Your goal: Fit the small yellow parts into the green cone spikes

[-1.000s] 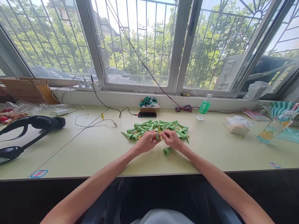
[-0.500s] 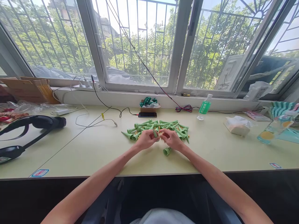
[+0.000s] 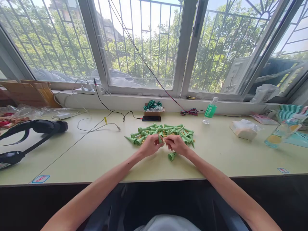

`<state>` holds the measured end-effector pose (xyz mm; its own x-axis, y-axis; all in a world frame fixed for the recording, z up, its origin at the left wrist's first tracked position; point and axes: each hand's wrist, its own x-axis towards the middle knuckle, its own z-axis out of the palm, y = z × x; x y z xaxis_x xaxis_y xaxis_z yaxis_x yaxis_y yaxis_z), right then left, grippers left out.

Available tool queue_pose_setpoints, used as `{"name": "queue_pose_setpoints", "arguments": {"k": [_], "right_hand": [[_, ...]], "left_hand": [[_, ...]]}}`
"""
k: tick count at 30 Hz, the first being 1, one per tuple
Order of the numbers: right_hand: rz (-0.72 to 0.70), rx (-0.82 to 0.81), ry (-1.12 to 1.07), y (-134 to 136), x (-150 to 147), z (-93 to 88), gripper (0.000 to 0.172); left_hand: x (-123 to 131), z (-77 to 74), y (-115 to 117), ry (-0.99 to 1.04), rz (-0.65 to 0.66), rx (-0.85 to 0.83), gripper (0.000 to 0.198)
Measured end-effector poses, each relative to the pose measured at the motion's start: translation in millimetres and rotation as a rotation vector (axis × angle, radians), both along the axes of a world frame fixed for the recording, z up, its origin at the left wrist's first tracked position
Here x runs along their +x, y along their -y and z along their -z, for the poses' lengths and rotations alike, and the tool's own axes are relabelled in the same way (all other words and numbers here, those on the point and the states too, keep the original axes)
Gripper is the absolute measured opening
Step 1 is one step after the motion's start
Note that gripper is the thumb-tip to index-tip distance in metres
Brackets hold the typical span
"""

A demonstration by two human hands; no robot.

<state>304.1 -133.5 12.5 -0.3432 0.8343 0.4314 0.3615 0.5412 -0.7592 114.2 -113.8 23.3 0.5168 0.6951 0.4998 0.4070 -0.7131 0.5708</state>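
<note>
My left hand (image 3: pixel 149 147) is closed around a green plastic cone (image 3: pixel 160 139), whose pointed part shows between the fingers. Close beside it, my right hand (image 3: pixel 178 145) has its thumb and fingertips pinched together near the cone; whatever lies between them is too small to make out. Both hands are at the front of a pile of similar green cones (image 3: pixel 147 129), with small yellowish pieces (image 3: pixel 166 132) scattered among them. Below my right hand, a single cone (image 3: pixel 171 156) lies on the table, its hollow end facing me.
Behind the pile are a phone (image 3: pixel 151 118) and a small box (image 3: pixel 154 113). A bottle (image 3: pixel 210 111) and a tissue pack (image 3: pixel 244 130) stand to the right. At the left lie a black headset (image 3: pixel 43 126) and a white cable (image 3: pixel 101 126). The table's front edge (image 3: pixel 154 181) runs beneath my forearms.
The fingers of my right hand have drawn together into a tighter pinch beside the cone. My left hand keeps its hold, and the pile looks the same.
</note>
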Motion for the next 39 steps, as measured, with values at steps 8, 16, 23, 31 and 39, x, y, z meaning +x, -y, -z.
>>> {"name": "queue_pose_setpoints", "arguments": {"k": [8, 16, 23, 31, 39], "right_hand": [[0.078, 0.165, 0.16, -5.8, 2.4, 4.8, 0.042], [0.104, 0.143, 0.139, -3.2, 0.1, 2.0, 0.043], [0.066, 0.132, 0.028, 1.2, -0.6, -2.8, 0.021], [0.027, 0.165, -0.001, 3.1, 0.4, -5.7, 0.022], [0.05, 0.197, -0.005, -1.2, 0.2, 0.7, 0.021]], "left_hand": [[0.3, 1.5, -0.3, 0.001, 0.002, 0.029, 0.01], [1.9, -1.7, 1.7, 0.012, -0.016, 0.06, 0.011], [1.0, -2.4, -1.3, 0.112, -0.057, -0.023, 0.015], [-1.0, -13.8, 3.5, 0.269, 0.025, -0.477, 0.032], [-1.1, -16.4, 6.2, 0.268, 0.055, -0.513, 0.033]]}}
